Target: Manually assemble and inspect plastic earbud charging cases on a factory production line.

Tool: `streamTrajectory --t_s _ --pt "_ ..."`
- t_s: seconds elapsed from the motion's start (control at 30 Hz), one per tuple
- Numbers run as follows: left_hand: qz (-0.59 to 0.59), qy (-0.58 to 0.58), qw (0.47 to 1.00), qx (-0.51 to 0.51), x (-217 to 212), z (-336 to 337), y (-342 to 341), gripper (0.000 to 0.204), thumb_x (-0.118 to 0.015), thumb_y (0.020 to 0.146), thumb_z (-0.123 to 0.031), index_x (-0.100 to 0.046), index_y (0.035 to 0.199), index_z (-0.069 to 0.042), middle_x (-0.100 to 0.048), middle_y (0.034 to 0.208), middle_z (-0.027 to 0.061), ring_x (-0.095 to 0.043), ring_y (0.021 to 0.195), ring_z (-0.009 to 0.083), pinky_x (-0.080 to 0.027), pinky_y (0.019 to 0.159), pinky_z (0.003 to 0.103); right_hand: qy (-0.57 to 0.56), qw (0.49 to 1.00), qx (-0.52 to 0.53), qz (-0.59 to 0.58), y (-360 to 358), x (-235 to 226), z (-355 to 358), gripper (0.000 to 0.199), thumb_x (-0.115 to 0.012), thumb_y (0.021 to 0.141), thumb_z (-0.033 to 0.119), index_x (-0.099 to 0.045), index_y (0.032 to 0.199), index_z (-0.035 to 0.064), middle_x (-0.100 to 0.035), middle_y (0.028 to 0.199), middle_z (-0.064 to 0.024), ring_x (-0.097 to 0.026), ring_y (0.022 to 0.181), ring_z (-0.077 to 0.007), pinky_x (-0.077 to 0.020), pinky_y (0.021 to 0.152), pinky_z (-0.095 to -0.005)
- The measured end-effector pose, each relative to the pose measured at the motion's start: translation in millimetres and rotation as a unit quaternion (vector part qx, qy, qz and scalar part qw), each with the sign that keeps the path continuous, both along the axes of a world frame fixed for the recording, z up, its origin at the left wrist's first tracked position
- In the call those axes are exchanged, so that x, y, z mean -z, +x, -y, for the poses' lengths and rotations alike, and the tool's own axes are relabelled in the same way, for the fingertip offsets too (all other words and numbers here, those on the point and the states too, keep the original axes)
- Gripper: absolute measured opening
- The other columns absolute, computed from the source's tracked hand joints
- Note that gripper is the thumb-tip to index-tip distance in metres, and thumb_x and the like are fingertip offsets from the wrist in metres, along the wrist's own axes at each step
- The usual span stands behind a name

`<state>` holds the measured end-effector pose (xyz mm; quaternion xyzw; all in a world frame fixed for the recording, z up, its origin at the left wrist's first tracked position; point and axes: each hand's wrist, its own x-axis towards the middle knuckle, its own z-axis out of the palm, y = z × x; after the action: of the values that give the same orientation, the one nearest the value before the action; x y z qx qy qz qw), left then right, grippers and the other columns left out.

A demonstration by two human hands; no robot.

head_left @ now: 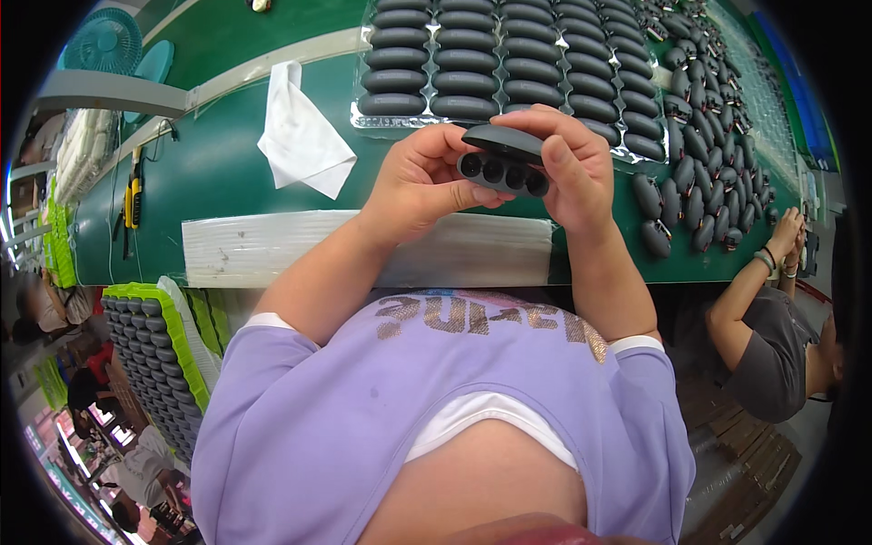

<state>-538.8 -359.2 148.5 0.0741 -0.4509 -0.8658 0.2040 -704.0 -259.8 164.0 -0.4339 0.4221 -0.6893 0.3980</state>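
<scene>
Held up over the near side of the table is a dark grey oval case (505,174). Its curved lid (502,139) is tilted up from the body, and several round dark openings show in a row along the body. My left hand (420,178) pinches the case at its left end, thumb along the lower edge. My right hand (578,169) grips the right end, thumb raised against the lid and fingers behind it. Just beyond both hands lies a clear plastic tray (389,121) with rows of similar grey cases (464,83).
A heap of loose grey cases (699,182) lies right of the tray. Left are a white cloth (304,136) and a yellow-handled cutter (133,191). A pale padded strip (272,247) lines the near edge. A lime crate (186,350) stands lower left; another person's hands (788,234) work at right.
</scene>
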Motion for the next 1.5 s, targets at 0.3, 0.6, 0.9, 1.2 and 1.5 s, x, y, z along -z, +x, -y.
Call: streamTrajectory --t_s 0.3,0.6,0.9,1.2,1.5 --pt "0.027 -0.017 0.999 -0.01 6 -8 4 0.035 -0.077 0.076 -0.001 -0.056 0.105 -0.004 -0.067 0.099 0.012 -0.068 0.089 0.0206 -0.057 0.078 0.033 0.016 0.999 -0.023 -0.028 -2 4 -10 0.031 -0.055 0.095 0.025 -0.067 0.106 -0.0019 -0.061 0.085 -0.0036 -0.054 0.077 -0.0087 -0.0419 0.069 -0.0222" --pt "0.03 0.041 0.999 0.0 -2 -1 1 0.029 -0.068 0.08 0.009 -0.054 0.104 -0.001 -0.065 0.103 0.0131 -0.067 0.093 0.0222 -0.057 0.084 0.034 0.083 0.995 0.023 -0.043 0 -4 -3 0.031 -0.052 0.096 0.023 -0.067 0.106 -0.0021 -0.059 0.082 -0.0025 -0.053 0.075 -0.0092 -0.0417 0.067 -0.0228" --pt "0.041 0.061 0.997 -0.015 9 0 2 0.023 -0.068 0.084 0.001 -0.054 0.102 -0.001 -0.066 0.094 0.0106 -0.066 0.084 0.0179 -0.056 0.076 0.03 -0.026 0.935 0.072 -0.346 -2 -13 -5 0.039 -0.077 0.075 0.014 -0.067 0.11 0.001 -0.061 0.088 -0.01 -0.06 0.074 -0.0194 -0.0488 0.066 -0.028" --pt "0.059 0.07 0.996 -0.008 -2 4 1 0.022 -0.065 0.087 -0.004 -0.053 0.105 -0.001 -0.064 0.101 0.0128 -0.067 0.09 0.0216 -0.057 0.079 0.032 -0.004 0.946 0.076 -0.316 -2 -11 -1 0.034 -0.074 0.081 0.014 -0.065 0.111 -0.0001 -0.061 0.088 -0.0093 -0.058 0.072 -0.0164 -0.0474 0.065 -0.0265" --pt "0.08 0.067 0.995 -0.008 -3 5 0 0.023 -0.065 0.087 -0.006 -0.054 0.106 -0.001 -0.064 0.101 0.0119 -0.067 0.09 0.0205 -0.057 0.079 0.032 -0.008 0.945 0.076 -0.317 -3 -8 2 0.033 -0.073 0.08 0.013 -0.065 0.109 -0.0003 -0.061 0.088 -0.0097 -0.057 0.07 -0.0157 -0.0469 0.063 -0.0261"
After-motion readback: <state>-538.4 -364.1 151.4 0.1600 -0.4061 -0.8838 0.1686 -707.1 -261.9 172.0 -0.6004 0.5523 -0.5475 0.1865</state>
